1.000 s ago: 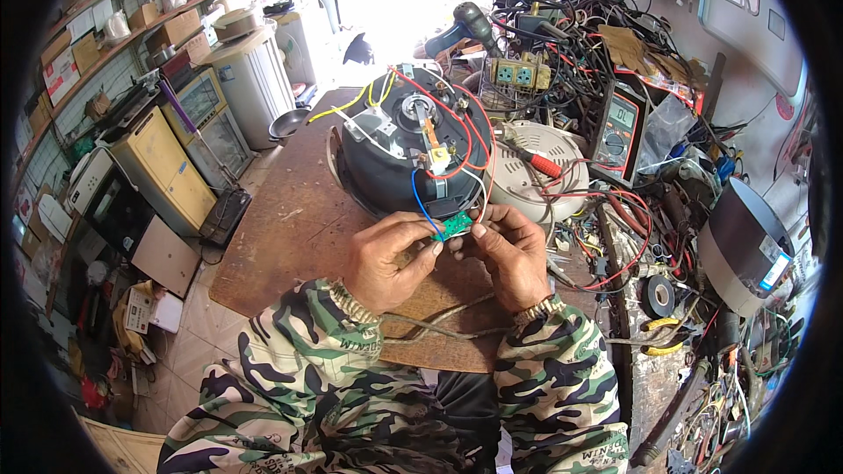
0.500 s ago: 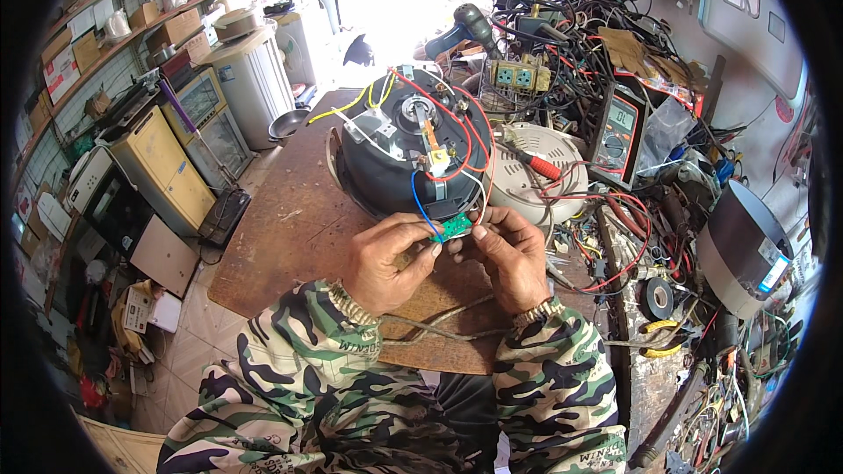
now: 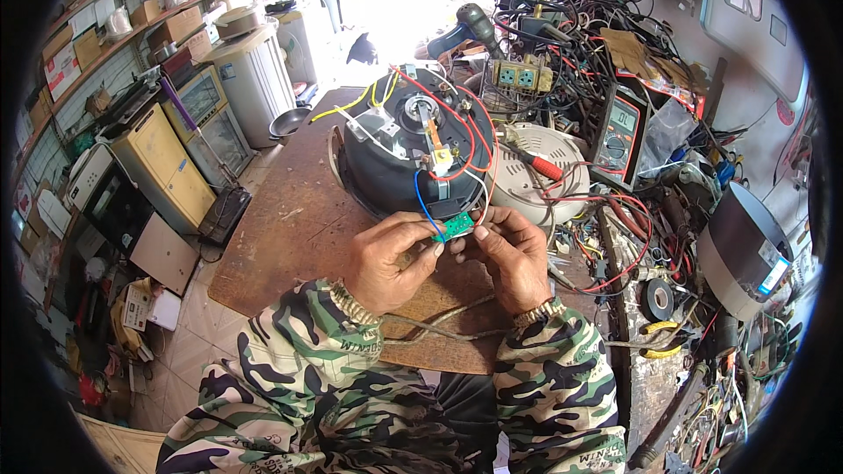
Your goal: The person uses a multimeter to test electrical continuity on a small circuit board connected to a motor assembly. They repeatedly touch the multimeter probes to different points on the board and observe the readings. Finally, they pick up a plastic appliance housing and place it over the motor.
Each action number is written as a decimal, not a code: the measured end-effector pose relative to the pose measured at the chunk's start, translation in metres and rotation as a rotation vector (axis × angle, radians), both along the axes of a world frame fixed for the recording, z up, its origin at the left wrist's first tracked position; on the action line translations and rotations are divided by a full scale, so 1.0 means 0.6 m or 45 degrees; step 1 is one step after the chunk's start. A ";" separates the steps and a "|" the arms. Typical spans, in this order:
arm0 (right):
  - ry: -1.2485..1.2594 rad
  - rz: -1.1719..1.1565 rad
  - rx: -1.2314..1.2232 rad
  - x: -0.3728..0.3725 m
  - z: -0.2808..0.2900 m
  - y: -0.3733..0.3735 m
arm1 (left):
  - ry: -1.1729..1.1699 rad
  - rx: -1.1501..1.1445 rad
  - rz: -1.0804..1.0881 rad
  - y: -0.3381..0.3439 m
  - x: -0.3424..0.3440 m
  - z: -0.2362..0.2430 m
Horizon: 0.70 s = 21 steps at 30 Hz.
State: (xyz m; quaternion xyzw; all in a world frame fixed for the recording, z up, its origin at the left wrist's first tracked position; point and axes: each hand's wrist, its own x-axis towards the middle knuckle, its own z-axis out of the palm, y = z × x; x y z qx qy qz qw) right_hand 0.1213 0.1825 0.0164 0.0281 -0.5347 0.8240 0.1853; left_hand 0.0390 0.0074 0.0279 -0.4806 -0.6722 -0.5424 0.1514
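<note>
Head view: my left hand (image 3: 389,262) and right hand (image 3: 509,256) pinch opposite ends of the green circuit board (image 3: 456,226), just in front of the black appliance body (image 3: 376,172). Looks light, stiff, probably fragile, so edges only, easy on the blue wire (image 3: 419,192).

We find the appliance body (image 3: 369,158) on the surface (image 3: 281,246), behind the circuit board (image 3: 456,226). The multimeter (image 3: 618,136) stands to the right, behind the tape roll (image 3: 648,298).
</note>
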 end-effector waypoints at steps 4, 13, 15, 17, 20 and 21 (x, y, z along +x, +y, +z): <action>0.010 0.005 0.007 -0.003 -0.003 -0.001 | 0.001 -0.001 0.010 -0.002 -0.001 -0.002; 0.000 -0.005 0.020 -0.001 -0.002 -0.002 | 0.004 0.001 0.006 -0.002 0.000 0.000; 0.003 -0.009 0.026 0.000 -0.001 -0.001 | 0.010 0.006 -0.003 0.000 0.000 0.001; 0.006 0.000 0.023 0.000 0.001 -0.001 | 0.018 0.005 -0.003 0.000 0.000 0.003; -0.004 0.002 0.017 -0.001 -0.001 -0.001 | 0.004 -0.010 0.008 -0.002 0.001 0.004; 0.001 0.008 0.012 -0.001 -0.002 -0.002 | 0.008 -0.011 0.012 -0.003 0.001 0.004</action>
